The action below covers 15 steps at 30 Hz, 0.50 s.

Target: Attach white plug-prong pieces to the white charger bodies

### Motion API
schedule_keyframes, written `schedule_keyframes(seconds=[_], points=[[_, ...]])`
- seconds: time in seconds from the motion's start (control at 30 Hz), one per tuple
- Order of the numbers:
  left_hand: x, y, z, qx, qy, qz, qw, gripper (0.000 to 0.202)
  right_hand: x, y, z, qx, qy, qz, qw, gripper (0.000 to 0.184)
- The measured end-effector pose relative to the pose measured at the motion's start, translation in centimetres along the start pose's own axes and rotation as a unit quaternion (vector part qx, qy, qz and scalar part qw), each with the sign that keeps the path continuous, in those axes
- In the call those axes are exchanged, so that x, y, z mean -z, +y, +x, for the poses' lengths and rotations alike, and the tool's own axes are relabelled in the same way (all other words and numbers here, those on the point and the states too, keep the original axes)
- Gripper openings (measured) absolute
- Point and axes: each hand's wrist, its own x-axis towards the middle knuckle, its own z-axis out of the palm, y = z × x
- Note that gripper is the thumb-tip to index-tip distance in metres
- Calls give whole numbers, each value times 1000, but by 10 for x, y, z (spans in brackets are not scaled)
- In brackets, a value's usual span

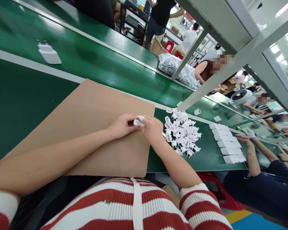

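Note:
Over a brown cardboard sheet (105, 105), my left hand (122, 126) and my right hand (153, 128) meet around a small white plastic piece (137, 123). Fingers of both hands close on it, hiding much of its shape. Something white, perhaps a finger cover, wraps a fingertip of my right hand. Just right of that hand lies a loose heap of white plastic plug parts (181, 132), some with prongs showing.
Rows of white blocks (229, 143) stand right of the heap, near a co-worker's hands (247, 135). A white charger-like piece (49, 54) lies on the green belt (86, 60). A bag of small parts (177, 68) rests beyond it. Metal posts (196, 92) rise at the right.

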Motion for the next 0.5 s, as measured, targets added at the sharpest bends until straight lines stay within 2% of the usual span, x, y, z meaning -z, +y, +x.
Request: schedule_keyframes(seconds=[0.1, 0.23, 0.37, 0.43, 0.5], points=[[-1, -1, -1, -13, -2, 16, 1000, 47, -3, -2, -6, -14, 8, 21, 1000, 32], [-1, -1, -4, -18, -21, 23, 999, 48, -12, -2, -13, -39, 30, 110, 993, 47], [-4, -5, -6, 2, -31, 3, 1000, 56, -15, 16, -4, -66, 46, 226, 971, 55], [-6, -10, -6, 5, -26, -5, 1000, 60, -9, 33, 6, -100, 47, 212, 971, 59], [-7, -14, -5, -4, -22, 2, 1000, 56, -1, 54, 17, -162, 27, 121, 979, 60]])
